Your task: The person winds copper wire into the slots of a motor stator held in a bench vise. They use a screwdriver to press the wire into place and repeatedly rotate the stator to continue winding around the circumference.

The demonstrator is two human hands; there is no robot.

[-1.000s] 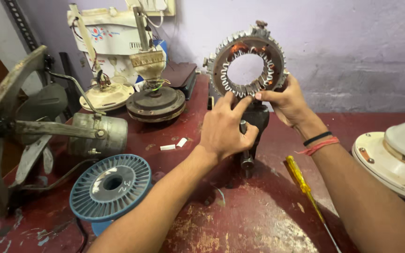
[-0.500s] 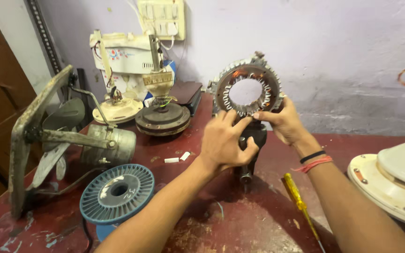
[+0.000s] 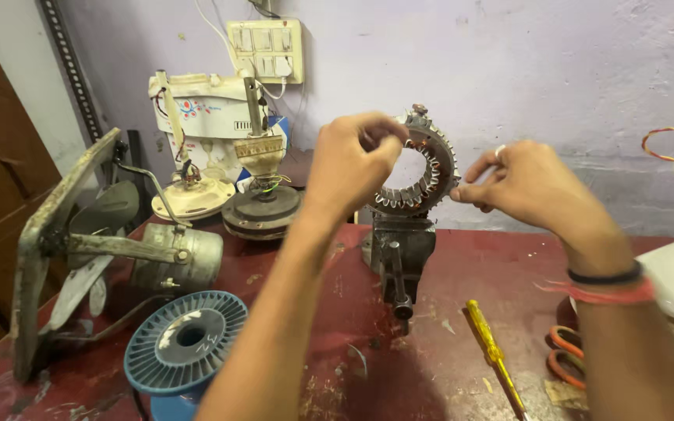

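From the head view we saw the stator ring standing upright in a small vise on the red bench. Our left hand pinched at its upper left rim, fingers together. Our right hand touched its right edge, fingers loosely curled.

left hand and right hand flank stator ring clamped upright in vise; fingers at rim.
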